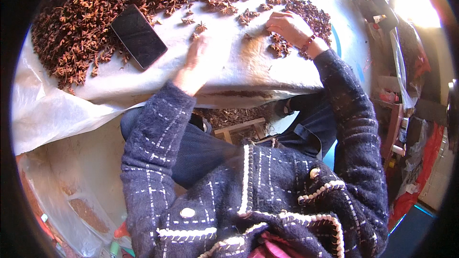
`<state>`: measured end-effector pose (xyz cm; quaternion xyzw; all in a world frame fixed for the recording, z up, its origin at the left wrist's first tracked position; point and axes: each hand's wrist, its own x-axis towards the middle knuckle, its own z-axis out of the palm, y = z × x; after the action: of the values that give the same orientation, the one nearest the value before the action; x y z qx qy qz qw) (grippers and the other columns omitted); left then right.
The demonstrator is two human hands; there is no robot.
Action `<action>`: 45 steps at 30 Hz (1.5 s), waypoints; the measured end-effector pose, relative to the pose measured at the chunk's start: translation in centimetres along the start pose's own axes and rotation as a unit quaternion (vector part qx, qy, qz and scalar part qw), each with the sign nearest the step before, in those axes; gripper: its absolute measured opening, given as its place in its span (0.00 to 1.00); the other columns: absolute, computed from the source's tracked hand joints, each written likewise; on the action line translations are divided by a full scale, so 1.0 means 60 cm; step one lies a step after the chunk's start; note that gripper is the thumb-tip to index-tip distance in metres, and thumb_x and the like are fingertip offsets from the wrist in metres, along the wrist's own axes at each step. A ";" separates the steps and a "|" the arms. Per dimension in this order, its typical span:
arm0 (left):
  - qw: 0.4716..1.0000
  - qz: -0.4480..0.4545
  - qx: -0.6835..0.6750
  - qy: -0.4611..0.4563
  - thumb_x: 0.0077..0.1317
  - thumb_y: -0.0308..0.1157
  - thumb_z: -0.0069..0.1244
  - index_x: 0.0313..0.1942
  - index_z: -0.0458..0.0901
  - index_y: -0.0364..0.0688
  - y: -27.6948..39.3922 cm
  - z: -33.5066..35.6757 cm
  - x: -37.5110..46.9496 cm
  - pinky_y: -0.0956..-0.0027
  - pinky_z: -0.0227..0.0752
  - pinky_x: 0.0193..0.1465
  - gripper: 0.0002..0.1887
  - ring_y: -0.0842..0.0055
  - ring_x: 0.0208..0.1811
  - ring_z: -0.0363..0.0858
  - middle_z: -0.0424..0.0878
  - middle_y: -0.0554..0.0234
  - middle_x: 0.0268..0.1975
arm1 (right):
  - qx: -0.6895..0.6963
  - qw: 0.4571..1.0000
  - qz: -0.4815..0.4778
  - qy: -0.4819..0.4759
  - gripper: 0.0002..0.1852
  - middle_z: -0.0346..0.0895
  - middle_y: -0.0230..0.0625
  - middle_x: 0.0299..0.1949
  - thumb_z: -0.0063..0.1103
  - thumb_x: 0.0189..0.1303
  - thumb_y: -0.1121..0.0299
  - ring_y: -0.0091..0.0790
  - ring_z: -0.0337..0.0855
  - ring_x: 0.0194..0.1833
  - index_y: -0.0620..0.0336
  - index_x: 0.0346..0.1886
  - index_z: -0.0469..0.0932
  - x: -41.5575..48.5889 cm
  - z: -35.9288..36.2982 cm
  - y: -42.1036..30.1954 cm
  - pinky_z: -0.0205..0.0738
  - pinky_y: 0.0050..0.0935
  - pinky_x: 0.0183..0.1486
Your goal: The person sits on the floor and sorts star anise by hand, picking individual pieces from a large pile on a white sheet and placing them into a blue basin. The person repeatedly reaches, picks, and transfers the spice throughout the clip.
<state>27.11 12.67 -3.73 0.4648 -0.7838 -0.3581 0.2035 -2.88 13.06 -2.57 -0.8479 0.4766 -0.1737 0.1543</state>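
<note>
Several loose star anise pods (201,27) lie on a white sheet (229,68) spread over the work surface. My left hand (196,55) is over the sheet, its fingertips close to these pods. Glare washes out its fingers, so any grip is hidden. My right hand (291,28) has bent fingers and is beside a smaller pile of star anise (313,14) at the right. Whether a pod is between those fingers cannot be made out. A few pods (280,47) lie just below that hand, and a beaded bracelet (309,41) circles its wrist.
A large heap of star anise (82,25) covers the far and left parts of the sheet. A dark-screened smartphone (139,37) rests against its near edge. Beneath the sheet's front edge are a wooden frame (240,127) and dry brown debris. Shelving with clutter (391,125) stands at the right.
</note>
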 end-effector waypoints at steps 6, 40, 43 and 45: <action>0.895 0.048 0.353 0.268 0.63 0.38 0.51 0.47 0.78 0.38 -0.051 -0.062 0.031 0.59 0.73 0.54 0.16 0.58 0.49 0.77 0.79 0.49 0.42 | -0.174 0.981 0.056 -0.070 0.08 0.78 0.42 0.38 0.56 0.60 0.68 0.41 0.81 0.41 0.63 0.35 0.78 0.001 0.006 0.000 0.74 0.35 0.44; 0.937 0.222 0.159 0.217 0.64 0.27 0.46 0.46 0.81 0.40 0.036 -0.025 0.110 0.63 0.73 0.52 0.12 0.63 0.49 0.78 0.82 0.55 0.47 | 0.065 0.985 0.109 0.119 0.10 0.82 0.40 0.34 0.54 0.64 0.70 0.35 0.83 0.32 0.61 0.45 0.81 0.129 0.054 -0.090 0.77 0.29 0.36; 0.983 0.134 0.098 0.081 0.66 0.31 0.48 0.48 0.81 0.39 0.054 -0.027 0.105 0.62 0.77 0.46 0.12 0.63 0.43 0.84 0.85 0.54 0.41 | 0.206 0.957 0.146 0.141 0.11 0.84 0.37 0.33 0.56 0.64 0.70 0.26 0.82 0.29 0.62 0.46 0.82 0.103 0.027 -0.125 0.75 0.24 0.32; 0.999 0.039 -0.031 0.018 0.65 0.31 0.52 0.45 0.82 0.41 0.065 -0.028 0.101 0.63 0.76 0.46 0.10 0.63 0.41 0.83 0.85 0.53 0.39 | 0.198 0.950 0.184 0.156 0.12 0.85 0.37 0.34 0.57 0.64 0.68 0.25 0.83 0.31 0.62 0.46 0.83 0.082 0.007 -0.145 0.76 0.22 0.32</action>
<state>22.99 7.97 0.23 0.4337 -0.7860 -0.3654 0.2462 6.24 13.22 1.48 -0.6599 0.5986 -0.3630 0.2728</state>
